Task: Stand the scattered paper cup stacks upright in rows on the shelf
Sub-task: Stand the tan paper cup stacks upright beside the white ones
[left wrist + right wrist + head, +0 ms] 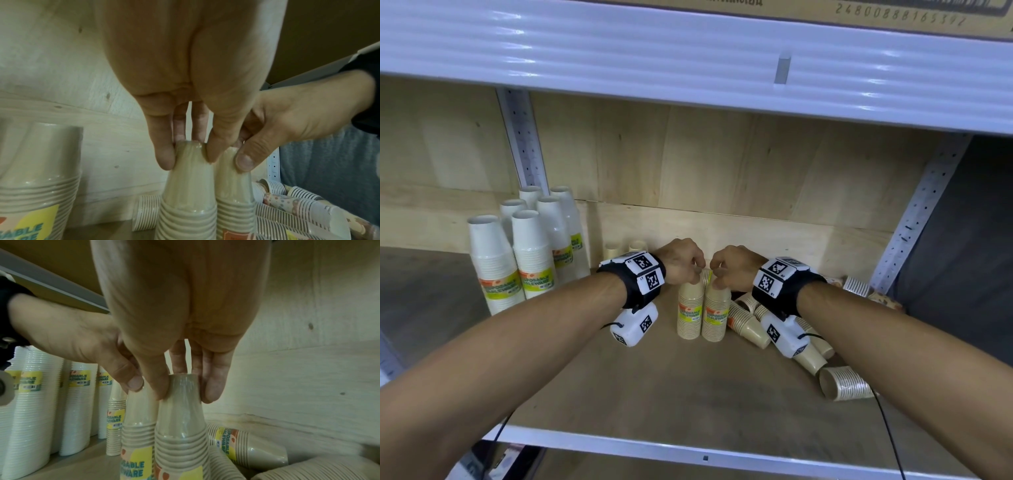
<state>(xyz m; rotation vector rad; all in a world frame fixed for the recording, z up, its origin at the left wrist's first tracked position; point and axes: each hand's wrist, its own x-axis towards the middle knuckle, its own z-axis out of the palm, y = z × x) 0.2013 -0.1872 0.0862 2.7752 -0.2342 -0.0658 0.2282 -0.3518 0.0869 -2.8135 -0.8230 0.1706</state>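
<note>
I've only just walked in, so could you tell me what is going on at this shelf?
A person is tidying paper cup stacks on the shelf. The left hand pinches the top of one tan stack and the right hand pinches its neighbour; both stand upright side by side mid-shelf. White stacks already stand in rows at the left. Several more stacks lie on their sides to the right.

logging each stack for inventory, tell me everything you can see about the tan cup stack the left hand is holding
The tan cup stack is a sleeve of nested beige paper cups, upside down, wrapped in clear film, with a yellow and orange label on its side. It stands upright on the wooden shelf, close beside a matching stack on its right. The left hand pinches its narrow top, fingers curled round the topmost cup.
</note>
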